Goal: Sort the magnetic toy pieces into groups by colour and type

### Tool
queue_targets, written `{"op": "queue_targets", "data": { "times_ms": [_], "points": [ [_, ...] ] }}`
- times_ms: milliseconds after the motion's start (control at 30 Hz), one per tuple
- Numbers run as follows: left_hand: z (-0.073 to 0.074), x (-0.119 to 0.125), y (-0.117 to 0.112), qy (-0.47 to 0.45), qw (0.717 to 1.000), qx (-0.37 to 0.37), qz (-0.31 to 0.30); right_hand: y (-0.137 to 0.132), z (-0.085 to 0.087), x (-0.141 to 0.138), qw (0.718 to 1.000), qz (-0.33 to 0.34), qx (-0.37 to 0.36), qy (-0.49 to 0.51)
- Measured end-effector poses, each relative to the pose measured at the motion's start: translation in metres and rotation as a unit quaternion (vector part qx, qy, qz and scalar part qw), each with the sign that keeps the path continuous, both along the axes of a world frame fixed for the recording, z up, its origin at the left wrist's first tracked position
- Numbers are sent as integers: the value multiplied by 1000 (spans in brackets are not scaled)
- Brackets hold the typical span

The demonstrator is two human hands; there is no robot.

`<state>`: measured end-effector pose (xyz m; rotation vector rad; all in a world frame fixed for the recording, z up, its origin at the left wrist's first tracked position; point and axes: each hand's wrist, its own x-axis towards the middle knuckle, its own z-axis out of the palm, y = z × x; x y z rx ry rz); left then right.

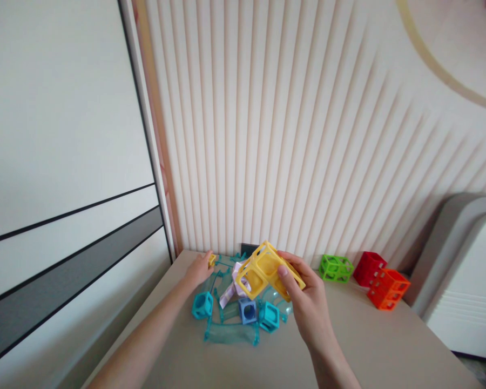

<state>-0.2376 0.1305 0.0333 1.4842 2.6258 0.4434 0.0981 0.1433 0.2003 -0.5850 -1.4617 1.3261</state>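
Note:
My right hand (308, 292) grips a yellow open-sided block piece (267, 262), made of several joined cube frames, with the thumb pressed on its near side. It is held up above the table. Farther back at the left, my left hand (199, 270) has its fingers closed on a small yellow cube (212, 261), partly hidden by the fingers. Between and below the hands lie turquoise cubes (202, 305), a blue cube (248, 311), pale lilac pieces (228, 295) and see-through teal pieces (231, 333).
Along the wall at the right stand a green block piece (335, 268), a red one (368, 268) and an orange one (387, 289). A ribbed wall (243, 135) rises behind the table (210, 367). A white cabinet (65, 135) borders the left, a grey-white appliance (470, 281) the right.

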Motion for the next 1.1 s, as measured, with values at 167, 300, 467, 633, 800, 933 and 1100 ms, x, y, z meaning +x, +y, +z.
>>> {"op": "queue_targets", "data": {
  "times_ms": [167, 300, 467, 633, 800, 933, 1100],
  "points": [
    [-2, 8, 7, 19, 1000, 3, 2, -1, -1, 0, 1000, 1, 11, -3],
    [-4, 11, 9, 21, 999, 24, 13, -2, -2, 0, 1000, 5, 11, -8],
    [0, 7, 4, 10, 995, 94, 39, -1, -2, 0, 1000, 3, 10, -11],
    [14, 3, -4, -3, 977, 207, 43, 2, -4, -2, 1000, 9, 7, -5],
    [40, 25, -5, -12, 944, 330, -3, 13, -10, -8, 999, -16, -28, 10],
    [63, 60, -6, -27, 914, 399, -70, 32, -24, -12, 997, -57, -47, 24],
    [94, 107, -15, -41, 877, 442, -182, 52, -39, -14, 991, -107, -61, 52]
  ]
}}
